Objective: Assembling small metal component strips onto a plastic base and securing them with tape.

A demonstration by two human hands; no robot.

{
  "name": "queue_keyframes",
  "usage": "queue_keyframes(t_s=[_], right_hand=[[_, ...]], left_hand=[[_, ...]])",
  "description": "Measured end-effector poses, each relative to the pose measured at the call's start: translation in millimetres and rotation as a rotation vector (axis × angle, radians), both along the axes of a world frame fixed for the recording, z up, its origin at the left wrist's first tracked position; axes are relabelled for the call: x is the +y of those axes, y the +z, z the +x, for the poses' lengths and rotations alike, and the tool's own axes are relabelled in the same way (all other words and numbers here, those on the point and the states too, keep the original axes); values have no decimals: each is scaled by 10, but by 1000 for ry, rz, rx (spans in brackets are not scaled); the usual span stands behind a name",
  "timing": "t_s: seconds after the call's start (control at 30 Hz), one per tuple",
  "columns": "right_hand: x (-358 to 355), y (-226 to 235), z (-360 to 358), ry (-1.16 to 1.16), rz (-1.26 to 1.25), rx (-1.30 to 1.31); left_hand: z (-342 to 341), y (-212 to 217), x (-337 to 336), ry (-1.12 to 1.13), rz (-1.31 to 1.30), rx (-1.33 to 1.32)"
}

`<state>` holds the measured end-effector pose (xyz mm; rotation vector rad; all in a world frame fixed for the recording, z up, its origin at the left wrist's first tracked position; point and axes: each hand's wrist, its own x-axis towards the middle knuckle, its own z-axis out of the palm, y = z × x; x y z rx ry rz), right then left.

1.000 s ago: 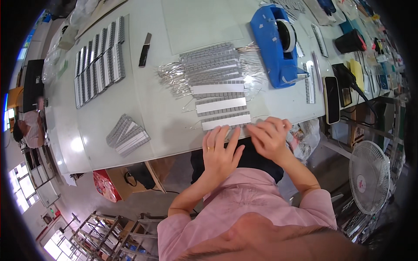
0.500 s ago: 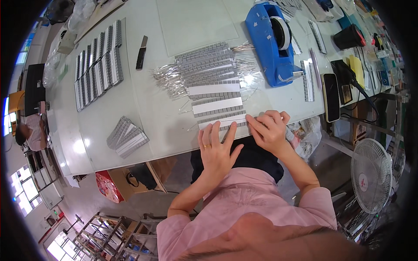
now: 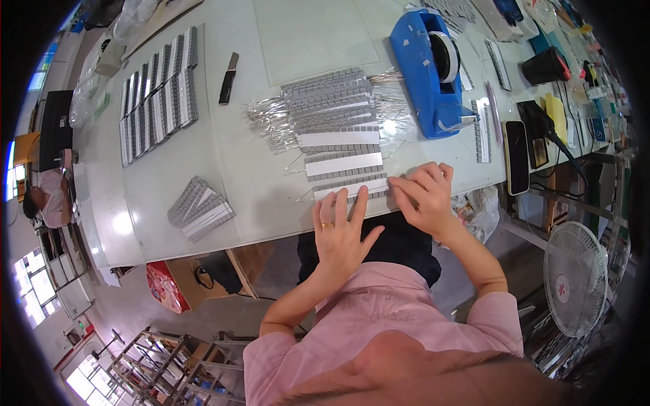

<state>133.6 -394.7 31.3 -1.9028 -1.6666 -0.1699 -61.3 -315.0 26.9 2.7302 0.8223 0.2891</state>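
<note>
White table [image 3: 271,176] in a workshop, with a blue tape dispenser [image 3: 426,71] at the far side and a fan [image 3: 575,277] on the floor. The nearest gray strip [image 3: 352,189] sits at the table's front edge. Left hand [image 3: 342,233] lies flat on it, fingers spread; right hand [image 3: 423,196] presses its right end, fingers curled

A black phone [image 3: 516,157] lies at the right of the frame on the table edge, long and slim, its screen dark. Just right of it sits a small black device [image 3: 539,150] with a brownish square screen. Yellow sticky notes [image 3: 556,109] lie further right, a bright square pad. A clear plastic bag [image 3: 478,211] hangs below the table edge at right centre, crumpled. At lower left, under the table, stands a red package [image 3: 165,296].
</note>
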Motion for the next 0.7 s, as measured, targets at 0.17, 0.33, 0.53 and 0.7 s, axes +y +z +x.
queue_keyframes(t_s=[0.17,0.33,0.53,0.7], right_hand=[[473,166,-413,40,-87,606],[971,167,-634,147,-262,686],[661,139,-383,69,-209,791],[426,-105,-338,-120,-97,186]], left_hand=[[-72,-170,2,-35,-11,-79],[-110,-281,-46,-6,-37,-218],[-70,-181,-21,-9,-50,-71],[-67,-182,-9,-14,9,-67]])
